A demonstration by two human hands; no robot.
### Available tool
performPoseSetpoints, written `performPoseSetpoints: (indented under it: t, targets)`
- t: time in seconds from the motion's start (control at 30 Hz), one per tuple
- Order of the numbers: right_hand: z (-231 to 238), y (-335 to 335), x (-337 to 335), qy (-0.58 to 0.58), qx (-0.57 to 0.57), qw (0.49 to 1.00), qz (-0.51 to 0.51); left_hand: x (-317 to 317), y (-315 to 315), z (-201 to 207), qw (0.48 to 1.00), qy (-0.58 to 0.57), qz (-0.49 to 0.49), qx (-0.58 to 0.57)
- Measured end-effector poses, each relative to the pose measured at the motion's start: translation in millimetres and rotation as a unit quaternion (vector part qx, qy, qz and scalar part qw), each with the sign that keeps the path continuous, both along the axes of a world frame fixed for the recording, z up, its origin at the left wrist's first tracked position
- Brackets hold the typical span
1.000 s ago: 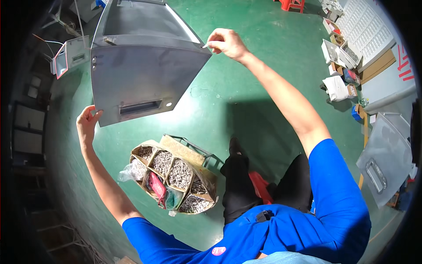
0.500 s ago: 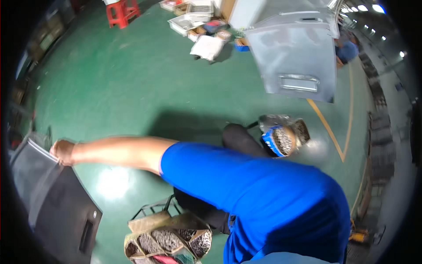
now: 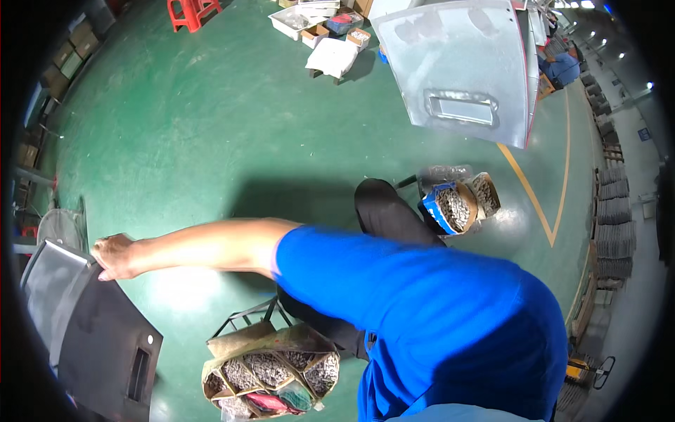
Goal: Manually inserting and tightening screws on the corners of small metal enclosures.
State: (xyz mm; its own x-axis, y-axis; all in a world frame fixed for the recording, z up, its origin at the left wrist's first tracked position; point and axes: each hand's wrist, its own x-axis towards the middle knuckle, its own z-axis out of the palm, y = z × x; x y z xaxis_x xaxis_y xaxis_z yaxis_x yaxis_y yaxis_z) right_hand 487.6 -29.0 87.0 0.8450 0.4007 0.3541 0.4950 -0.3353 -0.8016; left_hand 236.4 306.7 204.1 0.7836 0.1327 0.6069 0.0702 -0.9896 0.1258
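My right arm, in a blue short sleeve, stretches across to the far left. The right hand (image 3: 116, 256) is closed over the upper corner of a dark grey sheet-metal panel (image 3: 105, 334), its fingers bent at the edge. This panel has a bent rim, a small round hole and a rectangular slot. My left hand is out of the picture. Below the arm stands a divided bag (image 3: 264, 369) with several compartments of small metal parts, and red and green items among them.
Past my dark-trousered knee, a blue open package (image 3: 443, 209) of small metal parts sits on a stand. A large grey metal panel (image 3: 450, 63) with a rectangular opening rises at upper right. Farther off are boxes (image 3: 315, 34), a red stool (image 3: 188, 13) and a seated person (image 3: 562, 69).
The view has shifted slightly and become sharper. My right hand appears a little lower and farther right, still at the dark panel's corner. The large grey panel appears higher and more to the left.
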Motion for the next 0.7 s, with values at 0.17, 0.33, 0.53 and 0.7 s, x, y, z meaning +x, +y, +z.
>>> performPoseSetpoints:
  t: [0.17, 0.33, 0.53, 0.7]
  targets:
    - [-61, -195, -152, 0.004, -0.034, 0.998, 0.045, -17, 5, -98, 0.974, -0.092, -0.09, -0.184]
    - [-61, -423, -346, 0.325, -0.041, 0.922, -0.205, -62, -218, -182, 0.849, 0.152, -0.074, -0.501]
    - [-106, -649, -576, 0.411, -0.138, 0.718, -0.544, -109, -423, -215, 0.484, 0.367, -0.158, -0.779]
    - [-155, -668, -625, 0.253, -0.167, 0.745, -0.594, -147, -498, -197, 0.43, 0.444, -0.255, -0.744]
